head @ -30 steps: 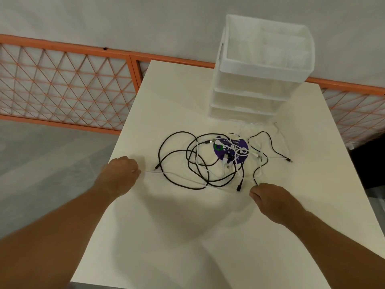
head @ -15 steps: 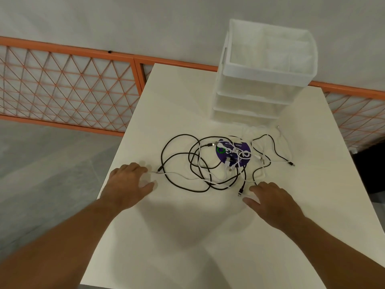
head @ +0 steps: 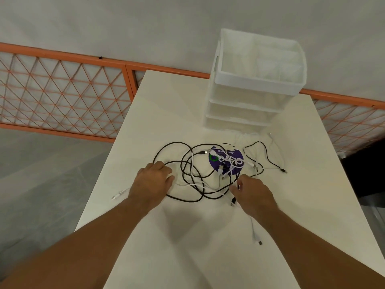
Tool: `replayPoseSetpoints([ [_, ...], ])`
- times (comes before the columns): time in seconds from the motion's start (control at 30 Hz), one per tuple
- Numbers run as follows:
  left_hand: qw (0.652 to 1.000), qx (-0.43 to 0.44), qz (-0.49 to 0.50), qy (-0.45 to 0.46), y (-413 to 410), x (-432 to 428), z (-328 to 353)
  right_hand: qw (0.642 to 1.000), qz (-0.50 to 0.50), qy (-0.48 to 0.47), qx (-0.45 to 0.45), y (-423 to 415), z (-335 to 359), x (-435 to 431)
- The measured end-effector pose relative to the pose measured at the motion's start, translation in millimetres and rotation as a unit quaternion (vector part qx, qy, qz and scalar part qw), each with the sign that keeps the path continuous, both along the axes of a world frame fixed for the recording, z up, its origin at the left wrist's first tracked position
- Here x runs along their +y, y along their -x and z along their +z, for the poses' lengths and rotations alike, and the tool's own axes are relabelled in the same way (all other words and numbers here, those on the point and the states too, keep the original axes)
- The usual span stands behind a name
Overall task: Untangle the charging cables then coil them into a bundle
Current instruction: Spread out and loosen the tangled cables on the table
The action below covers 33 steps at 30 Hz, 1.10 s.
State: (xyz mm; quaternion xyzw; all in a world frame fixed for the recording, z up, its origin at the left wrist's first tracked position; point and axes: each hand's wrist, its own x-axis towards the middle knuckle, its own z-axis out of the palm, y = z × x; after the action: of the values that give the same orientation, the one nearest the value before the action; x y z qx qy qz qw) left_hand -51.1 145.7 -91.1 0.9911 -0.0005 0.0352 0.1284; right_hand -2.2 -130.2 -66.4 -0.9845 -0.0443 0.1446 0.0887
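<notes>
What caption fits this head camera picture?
Left hand and right hand reach into tangled black and white cables on a white table.

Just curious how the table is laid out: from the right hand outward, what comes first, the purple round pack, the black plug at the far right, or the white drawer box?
1. Purple round pack, just beyond the right hand.
2. Black plug, farther right.
3. White drawer box, at the table's back.
</notes>
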Motion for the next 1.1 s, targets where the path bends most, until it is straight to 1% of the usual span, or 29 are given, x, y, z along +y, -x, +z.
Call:
replayPoseSetpoints([
  [0.1, 1.000, -0.007, -0.022, 0.002, -1.5, -10.6, -0.2, 0.999, 0.016, 0.033, -0.010, -4.4, -2.8, -0.2],
  [0.3, 0.999, -0.042, -0.029, 0.009, -4.8, -22.0, 3.4, 0.998, 0.017, 0.018, -0.055, -11.0, 9.9, -3.8],
  [0.47, 0.996, -0.066, -0.038, 0.042, -15.1, -36.6, 21.7, 0.997, -0.015, -0.031, -0.072, -25.3, 36.4, -14.0],
  [0.63, 0.989, -0.115, -0.074, 0.058, -41.9, -58.5, 65.8, 0.981, -0.058, -0.103, -0.154, -57.7, 91.9, -31.2],
  [0.7, 0.984, -0.140, -0.082, 0.068, -51.7, -67.4, 89.6, 0.970, -0.055, -0.147, -0.183, -71.0, 118.6, -39.0],
  [0.77, 0.980, -0.155, -0.089, 0.082, -60.4, -77.0, 113.7, 0.963, -0.019, -0.177, -0.204, -79.0, 143.4, -44.5],
  [0.87, 0.974, -0.155, -0.094, 0.132, -71.4, -92.5, 148.8, 0.955, 0.061, -0.186, -0.222, -82.6, 173.3, -45.3],
  [0.97, 0.964, -0.109, -0.079, 0.227, -80.7, -107.9, 184.4, 0.942, 0.127, -0.190, -0.245, -83.5, 198.9, -41.0],
  [1.03, 0.943, -0.068, -0.077, 0.317, -87.1, -117.2, 207.0, 0.932, 0.158, -0.184, -0.270, -84.5, 218.1, -37.2],
  [1.1, 0.909, -0.026, -0.084, 0.407, -92.9, -125.6, 225.3, 0.922, 0.172, -0.187, -0.294, -85.5, 238.2, -34.6],
])
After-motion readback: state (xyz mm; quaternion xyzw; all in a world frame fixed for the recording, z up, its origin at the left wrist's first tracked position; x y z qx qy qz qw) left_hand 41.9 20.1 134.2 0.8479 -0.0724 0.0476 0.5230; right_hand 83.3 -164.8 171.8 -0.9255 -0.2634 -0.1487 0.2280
